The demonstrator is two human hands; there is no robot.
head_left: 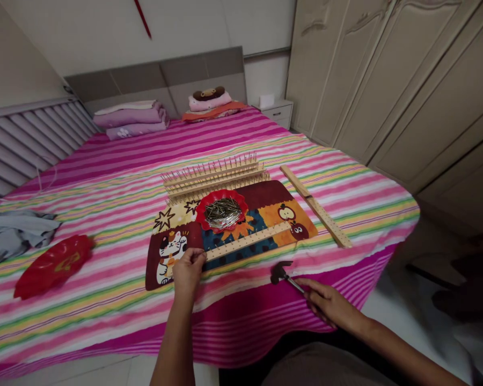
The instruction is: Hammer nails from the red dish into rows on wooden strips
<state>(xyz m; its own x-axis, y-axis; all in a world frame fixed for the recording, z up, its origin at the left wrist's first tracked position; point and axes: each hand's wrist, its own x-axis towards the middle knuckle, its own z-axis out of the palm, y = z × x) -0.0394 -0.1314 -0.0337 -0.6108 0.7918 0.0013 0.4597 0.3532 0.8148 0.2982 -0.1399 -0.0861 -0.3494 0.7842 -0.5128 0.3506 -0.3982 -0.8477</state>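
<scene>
A pale wooden strip [249, 240] with rows of holes and small nails lies across a patterned mat [261, 203] on the bed. At its left end, my left hand [190, 265] has thumb and fingers pinched together; what is between the fingertips is too small to make out. My right hand [326, 301] grips a hammer [284, 272] by its handle, head just above the bedspread, in front of the strip's right half. Behind the strip, a red scalloped dish [200, 210] holds a heap of nails [224, 212].
Wooden strips bristling with upright nails [215, 177] stand behind the mat. More wooden strips [326, 217] lie end to end at the right. A red tray [54, 266] and grey cloth [18, 233] are at the left. Folded bedding [132, 118] lies by the headboard.
</scene>
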